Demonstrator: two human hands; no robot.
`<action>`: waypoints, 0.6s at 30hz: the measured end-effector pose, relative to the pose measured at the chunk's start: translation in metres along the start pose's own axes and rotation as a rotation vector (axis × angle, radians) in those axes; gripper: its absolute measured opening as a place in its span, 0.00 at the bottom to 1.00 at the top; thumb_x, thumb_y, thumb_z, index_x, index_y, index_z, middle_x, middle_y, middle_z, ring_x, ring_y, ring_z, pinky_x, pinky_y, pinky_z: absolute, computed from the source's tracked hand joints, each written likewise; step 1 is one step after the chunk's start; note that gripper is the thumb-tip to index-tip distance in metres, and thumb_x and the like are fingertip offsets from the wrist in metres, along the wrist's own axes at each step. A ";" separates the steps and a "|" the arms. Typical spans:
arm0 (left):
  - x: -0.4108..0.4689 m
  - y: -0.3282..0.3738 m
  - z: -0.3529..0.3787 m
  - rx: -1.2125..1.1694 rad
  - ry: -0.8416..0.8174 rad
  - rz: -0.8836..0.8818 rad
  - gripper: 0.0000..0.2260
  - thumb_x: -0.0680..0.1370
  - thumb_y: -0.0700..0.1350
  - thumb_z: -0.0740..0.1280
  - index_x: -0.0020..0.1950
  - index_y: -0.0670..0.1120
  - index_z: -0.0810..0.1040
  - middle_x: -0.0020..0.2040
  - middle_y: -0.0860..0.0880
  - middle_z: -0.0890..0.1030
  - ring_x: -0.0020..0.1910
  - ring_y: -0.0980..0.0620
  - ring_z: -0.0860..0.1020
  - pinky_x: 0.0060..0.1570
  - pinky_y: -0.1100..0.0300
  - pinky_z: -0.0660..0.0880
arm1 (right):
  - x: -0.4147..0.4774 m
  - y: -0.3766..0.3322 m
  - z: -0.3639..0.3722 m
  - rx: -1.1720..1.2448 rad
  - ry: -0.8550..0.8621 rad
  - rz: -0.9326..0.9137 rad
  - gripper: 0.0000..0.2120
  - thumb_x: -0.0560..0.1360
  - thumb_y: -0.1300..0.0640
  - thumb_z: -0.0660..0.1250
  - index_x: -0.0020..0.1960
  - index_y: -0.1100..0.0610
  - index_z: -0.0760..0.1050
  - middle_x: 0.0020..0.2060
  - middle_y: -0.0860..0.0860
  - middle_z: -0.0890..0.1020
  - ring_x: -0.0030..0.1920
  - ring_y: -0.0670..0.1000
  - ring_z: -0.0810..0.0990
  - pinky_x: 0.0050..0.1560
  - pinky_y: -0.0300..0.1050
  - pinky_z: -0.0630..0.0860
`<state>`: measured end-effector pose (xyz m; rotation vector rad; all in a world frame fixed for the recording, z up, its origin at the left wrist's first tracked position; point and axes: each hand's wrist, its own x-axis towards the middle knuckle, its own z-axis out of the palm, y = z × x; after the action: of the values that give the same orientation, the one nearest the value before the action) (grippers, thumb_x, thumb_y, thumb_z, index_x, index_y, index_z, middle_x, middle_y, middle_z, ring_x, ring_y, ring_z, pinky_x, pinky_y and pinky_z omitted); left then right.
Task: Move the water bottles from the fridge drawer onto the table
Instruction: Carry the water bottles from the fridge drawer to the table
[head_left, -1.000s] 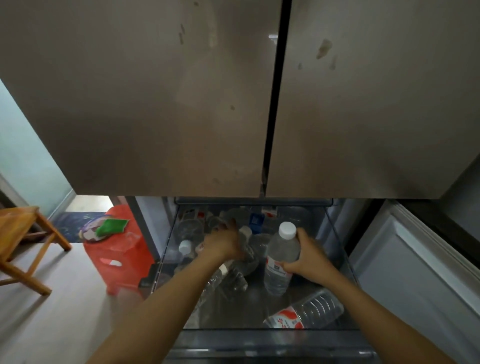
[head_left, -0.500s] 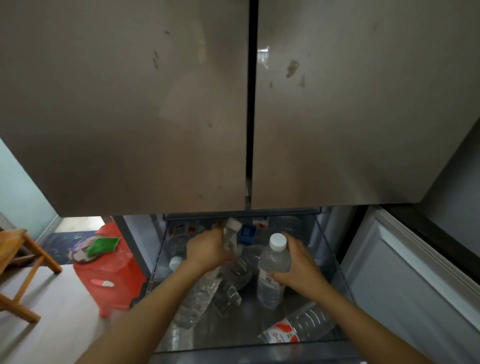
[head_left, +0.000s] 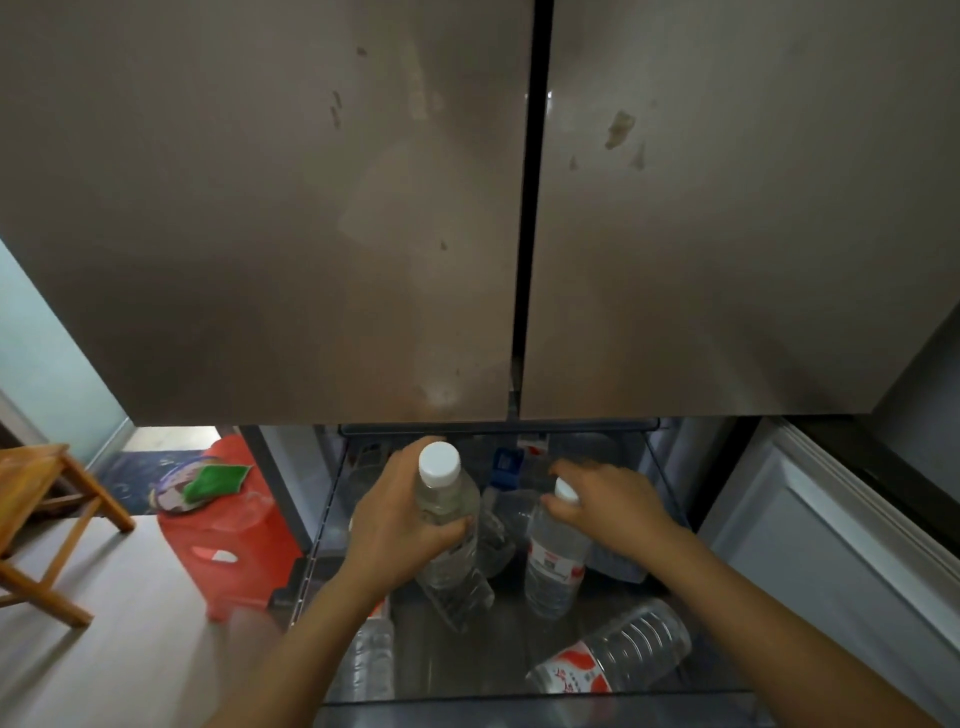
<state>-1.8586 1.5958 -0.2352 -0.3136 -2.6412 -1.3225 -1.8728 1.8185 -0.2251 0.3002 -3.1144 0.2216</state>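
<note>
left hand (head_left: 395, 525): fingers gripping raised bottle (head_left: 447, 496)
right hand (head_left: 613, 506): fingers gripping second bottle (head_left: 553, 566) by cap
tip: probably lifting both straight up, clearing drawer (head_left: 493, 654)

A clear plastic water bottle with a white cap (head_left: 448, 512) is held upright by the left hand (head_left: 400, 525) in the open fridge drawer (head_left: 519, 700). A red-labelled capped bottle (head_left: 555, 566) stands beside it, with the right hand (head_left: 608, 501) gripping its neck. A third labelled bottle (head_left: 615, 657) lies on its side at front right.
</note>
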 end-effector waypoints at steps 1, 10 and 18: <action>0.000 0.000 0.003 -0.004 -0.016 -0.002 0.30 0.57 0.60 0.66 0.58 0.63 0.62 0.57 0.54 0.74 0.56 0.52 0.75 0.54 0.53 0.75 | 0.001 -0.001 -0.001 -0.006 -0.016 -0.011 0.18 0.77 0.42 0.56 0.60 0.51 0.69 0.55 0.51 0.79 0.53 0.53 0.77 0.41 0.42 0.67; 0.016 -0.008 0.007 0.056 -0.039 -0.088 0.32 0.55 0.64 0.64 0.57 0.58 0.65 0.52 0.55 0.75 0.48 0.54 0.74 0.45 0.58 0.71 | 0.001 -0.003 0.003 0.191 -0.018 0.120 0.12 0.74 0.45 0.61 0.51 0.53 0.72 0.48 0.50 0.80 0.49 0.52 0.78 0.44 0.44 0.71; 0.029 0.006 0.019 0.225 -0.098 -0.084 0.29 0.65 0.56 0.72 0.63 0.49 0.67 0.56 0.47 0.77 0.53 0.43 0.76 0.47 0.54 0.72 | -0.003 -0.015 0.003 0.293 -0.009 0.339 0.13 0.72 0.45 0.65 0.51 0.52 0.72 0.50 0.51 0.80 0.51 0.53 0.78 0.47 0.46 0.74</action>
<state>-1.8858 1.6171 -0.2349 -0.2442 -2.8796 -1.0416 -1.8671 1.8037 -0.2255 -0.2336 -3.1147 0.6816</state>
